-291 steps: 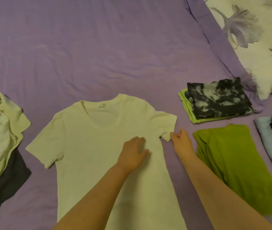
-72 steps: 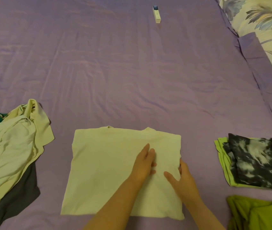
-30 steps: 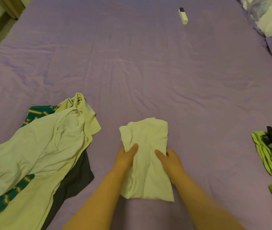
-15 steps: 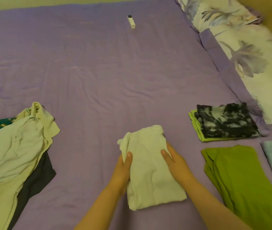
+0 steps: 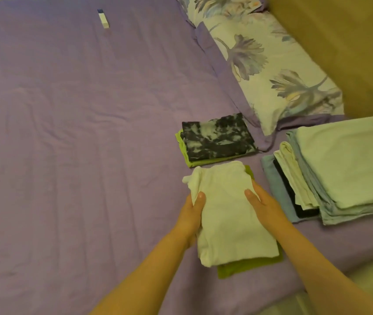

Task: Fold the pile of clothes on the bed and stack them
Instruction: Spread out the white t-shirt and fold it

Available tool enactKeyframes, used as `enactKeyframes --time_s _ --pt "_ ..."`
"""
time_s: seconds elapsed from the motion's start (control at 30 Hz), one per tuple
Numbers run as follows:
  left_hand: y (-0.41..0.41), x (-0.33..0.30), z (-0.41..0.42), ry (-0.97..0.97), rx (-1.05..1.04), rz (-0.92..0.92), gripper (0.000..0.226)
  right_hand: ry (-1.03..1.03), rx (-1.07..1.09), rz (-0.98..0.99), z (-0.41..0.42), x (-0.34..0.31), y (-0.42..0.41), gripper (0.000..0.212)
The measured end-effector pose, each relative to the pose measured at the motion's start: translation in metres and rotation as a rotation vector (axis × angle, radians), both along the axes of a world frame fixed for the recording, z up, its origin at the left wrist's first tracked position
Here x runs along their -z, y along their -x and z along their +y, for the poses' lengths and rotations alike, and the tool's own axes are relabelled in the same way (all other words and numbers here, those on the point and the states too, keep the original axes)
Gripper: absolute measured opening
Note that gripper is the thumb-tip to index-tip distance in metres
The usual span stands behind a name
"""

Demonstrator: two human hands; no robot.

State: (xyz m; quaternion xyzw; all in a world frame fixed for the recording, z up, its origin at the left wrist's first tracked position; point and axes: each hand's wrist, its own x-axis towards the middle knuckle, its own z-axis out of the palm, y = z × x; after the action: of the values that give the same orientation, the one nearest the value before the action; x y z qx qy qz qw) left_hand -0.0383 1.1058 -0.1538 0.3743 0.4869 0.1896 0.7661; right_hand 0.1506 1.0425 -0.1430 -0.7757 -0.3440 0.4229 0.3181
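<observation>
Both hands clasp the folded white shirt [image 5: 228, 214], left hand [image 5: 192, 214] and right hand [image 5: 264, 204] along its sides. Its long axis runs away from the person, over the green garment [image 5: 246, 268] on the purple bed [image 5: 90, 110], near the floral pillow [image 5: 271, 71].

Both hands, left [image 5: 191, 213] and right [image 5: 264, 204], thumbs on top, forearms outstretched, gripping something between.

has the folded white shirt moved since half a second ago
Yes. The white shirt, held by the left hand and right hand, has gone right: it was beside the green shirt and now lies over it, nearer the tie-dye stack.
</observation>
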Motion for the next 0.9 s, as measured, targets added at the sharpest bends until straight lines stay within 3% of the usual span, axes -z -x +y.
enactKeyframes --time_s 0.13,0.27,0.47,0.67,0.8,0.9 --pt "-0.042 0.017 -0.012 0.018 -0.060 0.000 0.033 0.039 0.005 0.002 -0.009 0.022 -0.044 0.052" --pt "-0.054 0.043 -0.033 0.137 -0.062 0.113 0.056 0.210 -0.016 0.040 -0.025 0.060 -0.060 0.077" --pt "-0.046 0.048 -0.061 -0.039 0.091 0.238 0.088 0.193 -0.032 -0.069 -0.054 0.083 -0.059 0.078" --pt "-0.038 0.044 -0.074 0.014 0.135 0.372 0.078 0.221 -0.098 -0.218 -0.072 0.069 -0.050 0.060" --pt "-0.023 0.043 -0.089 0.030 0.305 0.584 0.067 0.345 -0.187 -0.440 -0.092 0.059 -0.029 0.063" --pt "-0.003 0.028 -0.095 0.019 0.357 0.625 0.057 0.400 -0.261 -0.548 -0.098 0.041 -0.006 0.062"
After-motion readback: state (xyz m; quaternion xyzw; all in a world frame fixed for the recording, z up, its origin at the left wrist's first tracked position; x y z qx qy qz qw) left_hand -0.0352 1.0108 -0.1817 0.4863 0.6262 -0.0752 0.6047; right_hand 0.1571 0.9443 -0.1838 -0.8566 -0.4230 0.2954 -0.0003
